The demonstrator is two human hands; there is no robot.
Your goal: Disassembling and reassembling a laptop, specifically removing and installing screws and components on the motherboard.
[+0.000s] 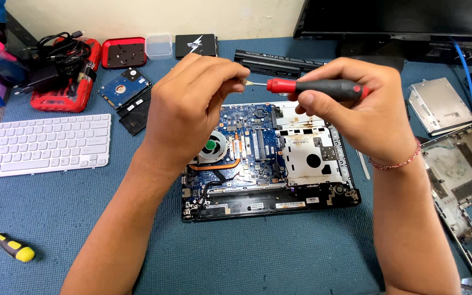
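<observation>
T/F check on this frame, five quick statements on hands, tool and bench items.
1. The right hand holds a screwdriver with a red and black handle. True.
2. The left hand rests flat on the white keyboard. False: it is raised above the opened laptop, fingertips pinched at the screwdriver's tip.
3. A yellow-handled screwdriver lies on the blue mat at lower left. True.
4. The laptop's cooling fan is covered by a metal plate. False: it is exposed beside the blue circuit board.
5. A bare hard drive lies left of the laptop, beyond the keyboard. True.
</observation>
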